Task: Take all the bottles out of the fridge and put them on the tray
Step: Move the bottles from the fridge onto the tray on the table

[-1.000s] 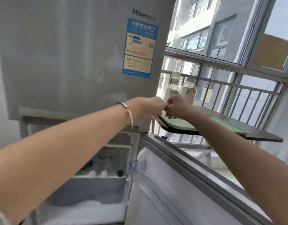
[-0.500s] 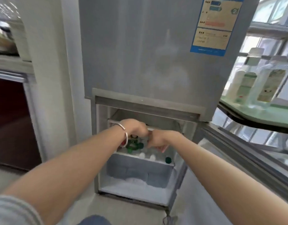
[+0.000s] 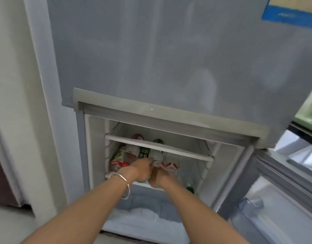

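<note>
The fridge's (image 3: 169, 67) lower compartment stands open. Several bottles lie side by side on its inner shelf: one with a green and red label (image 3: 118, 161) at the left, a clear bottle (image 3: 156, 155) in the middle and a red-and-white labelled bottle (image 3: 170, 167) to the right. My left hand (image 3: 141, 170), with a bracelet on the wrist, reaches in and its fingers touch the clear bottle's near end. My right hand (image 3: 158, 176) sits curled right beside it, below the red-and-white bottle. Motion blur hides both grips. The green tray (image 3: 308, 111) peeks in at the right edge.
A white shelf rail (image 3: 158, 147) crosses just above the bottles. A green bottle cap (image 3: 190, 190) shows at the shelf's right front. A frosted drawer (image 3: 144, 213) lies below. The open door (image 3: 278, 199) swings out on the right, under a dark table edge (image 3: 303, 131).
The view swung from the tray by the window down to the open fridge. Both hands moved together from the tray into the lower compartment, onto the lying bottles.
</note>
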Available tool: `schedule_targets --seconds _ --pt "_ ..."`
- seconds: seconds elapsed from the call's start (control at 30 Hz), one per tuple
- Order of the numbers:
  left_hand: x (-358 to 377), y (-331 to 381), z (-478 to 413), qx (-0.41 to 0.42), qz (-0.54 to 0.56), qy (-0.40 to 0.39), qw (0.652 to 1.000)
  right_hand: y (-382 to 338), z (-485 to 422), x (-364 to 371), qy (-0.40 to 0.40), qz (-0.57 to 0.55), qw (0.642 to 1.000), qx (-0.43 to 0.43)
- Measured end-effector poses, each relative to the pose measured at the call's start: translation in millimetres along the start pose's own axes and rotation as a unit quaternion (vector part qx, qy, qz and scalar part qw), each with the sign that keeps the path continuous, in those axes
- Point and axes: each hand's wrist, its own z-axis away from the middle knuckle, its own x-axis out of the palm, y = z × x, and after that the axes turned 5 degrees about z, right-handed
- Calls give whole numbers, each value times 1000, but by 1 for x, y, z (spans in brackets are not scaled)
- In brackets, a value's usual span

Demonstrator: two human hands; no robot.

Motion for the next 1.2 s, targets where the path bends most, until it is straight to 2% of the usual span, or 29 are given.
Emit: schedule_targets --seconds 0.1,0.23,0.43,0.53,0.7,0.8,0.9,1.0,1.1,1.2 --pt "10 -4 -11 0 7 10 1000 -1 -8 12 31 -51 998 17" --pt "15 -4 -9 8 36 32 999 3 9 22 125 -89 988 29" --pt "10 10 11 29 97 64 993 5 55 -2 254 12 967 15" --pt "3 18 26 40 57 62 996 10 87 -22 285 23 958 -6" --pt "-15 41 63 90 86 75 989 8 147 -56 317 63 944 -59" --pt "-26 59 85 118 78 47 989 8 193 -83 317 46 945 -68" --pt "-39 85 115 147 149 13 978 17 242 -110 275 21 959 -69" --pt "-63 115 143 134 195 -15 972 28 289 -136 238 -66 967 -59" --pt "-91 156 175 143 213 -2 967 48 334 -153 212 -129 969 -15" --pt "-117 204 203 202 229 34 952 68 371 -156 143 -170 975 -13"
